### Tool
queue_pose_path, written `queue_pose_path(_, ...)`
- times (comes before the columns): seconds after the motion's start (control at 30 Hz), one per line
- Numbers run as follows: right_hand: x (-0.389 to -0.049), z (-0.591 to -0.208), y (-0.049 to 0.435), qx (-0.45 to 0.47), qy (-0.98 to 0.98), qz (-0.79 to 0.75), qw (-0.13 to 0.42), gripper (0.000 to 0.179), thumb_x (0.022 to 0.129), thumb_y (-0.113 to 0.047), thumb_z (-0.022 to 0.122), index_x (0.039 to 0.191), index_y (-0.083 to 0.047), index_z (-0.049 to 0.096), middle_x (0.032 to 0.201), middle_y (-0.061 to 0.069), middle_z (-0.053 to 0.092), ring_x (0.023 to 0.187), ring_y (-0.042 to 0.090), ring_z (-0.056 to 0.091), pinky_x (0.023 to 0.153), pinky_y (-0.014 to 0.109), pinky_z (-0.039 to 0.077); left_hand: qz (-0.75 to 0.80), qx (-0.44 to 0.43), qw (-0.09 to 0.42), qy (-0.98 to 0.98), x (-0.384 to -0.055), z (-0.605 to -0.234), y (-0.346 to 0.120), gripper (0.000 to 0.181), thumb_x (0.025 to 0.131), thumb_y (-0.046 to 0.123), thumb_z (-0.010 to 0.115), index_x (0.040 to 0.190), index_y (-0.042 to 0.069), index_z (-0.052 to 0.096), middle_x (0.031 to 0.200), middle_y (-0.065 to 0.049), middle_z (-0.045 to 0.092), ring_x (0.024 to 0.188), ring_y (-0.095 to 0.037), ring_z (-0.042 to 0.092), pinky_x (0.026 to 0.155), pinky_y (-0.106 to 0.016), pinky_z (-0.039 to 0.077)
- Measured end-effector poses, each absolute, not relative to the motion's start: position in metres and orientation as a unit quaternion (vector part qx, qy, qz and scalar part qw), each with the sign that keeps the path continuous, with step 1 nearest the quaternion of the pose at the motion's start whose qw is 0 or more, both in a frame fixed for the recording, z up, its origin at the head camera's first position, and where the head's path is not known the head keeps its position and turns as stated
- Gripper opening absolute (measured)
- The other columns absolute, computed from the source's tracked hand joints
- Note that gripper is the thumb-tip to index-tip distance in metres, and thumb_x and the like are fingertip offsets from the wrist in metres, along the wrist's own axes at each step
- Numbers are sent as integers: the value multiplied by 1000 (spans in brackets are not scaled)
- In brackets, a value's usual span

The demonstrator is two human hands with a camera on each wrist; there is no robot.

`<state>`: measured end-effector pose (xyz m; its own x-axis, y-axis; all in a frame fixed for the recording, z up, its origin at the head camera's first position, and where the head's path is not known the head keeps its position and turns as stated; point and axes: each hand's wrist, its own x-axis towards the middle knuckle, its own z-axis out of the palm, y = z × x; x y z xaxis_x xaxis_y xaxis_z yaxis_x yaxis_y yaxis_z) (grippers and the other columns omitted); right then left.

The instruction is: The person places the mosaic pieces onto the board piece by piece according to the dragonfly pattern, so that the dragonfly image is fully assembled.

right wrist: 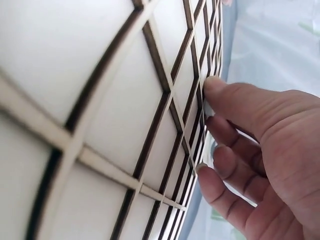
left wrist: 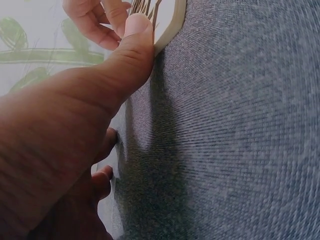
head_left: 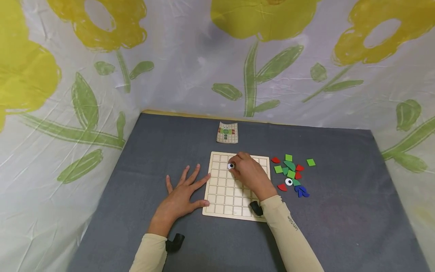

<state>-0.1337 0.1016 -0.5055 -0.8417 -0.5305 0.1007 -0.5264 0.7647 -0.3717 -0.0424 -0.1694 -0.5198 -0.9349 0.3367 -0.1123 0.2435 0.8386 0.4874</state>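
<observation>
A pale wooden grid board (head_left: pixel 224 196) lies flat on the dark grey cloth. My right hand (head_left: pixel 249 173) is over its upper part, fingertips down at the grid, pinching a round white eye piece (head_left: pixel 231 166) with a black dot. In the right wrist view the thumb and fingers (right wrist: pixel 235 105) meet at the board's surface, and the piece itself is mostly hidden. At the board's left edge, my left hand (head_left: pixel 181 198) is spread with straight fingers. Its thumb (left wrist: pixel 135 45) touches the board's side in the left wrist view.
Right of the board lie loose red, green and blue pieces (head_left: pixel 290 166) and a second eye piece (head_left: pixel 289 181). A small picture card (head_left: pixel 227 133) lies beyond the board. Flower-printed white sheets (head_left: pixel 183 68) hang around the table.
</observation>
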Motion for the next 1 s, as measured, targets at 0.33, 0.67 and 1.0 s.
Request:
queue_pose_path(0.33,-134,-504,101,-272,942,-196,5,25,94,-15,83,117,-6,77,108,6,67,100,21,63,87,34,59,241,149,101,954,-43,-517,-168,92,84,62,78,164,39,39,177,-3,17,163,-41,5,110,-88,-9)
queue_pose_path(0.67,-132,-507,101,-266,947,-182,-8,23,94,-18,84,113,-7,78,107,5,68,98,21,65,85,34,60,242,148,105,953,-43,-519,-169,92,84,63,78,164,39,38,177,-3,16,163,-40,5,111,-87,-11)
queue_pose_path(1.0,-129,-506,102,-257,949,-180,-14,24,94,-20,84,113,-5,78,106,6,68,95,22,66,82,35,60,240,149,98,954,-43,-524,-170,92,84,65,77,164,41,38,177,-2,15,164,-40,5,111,-86,-11)
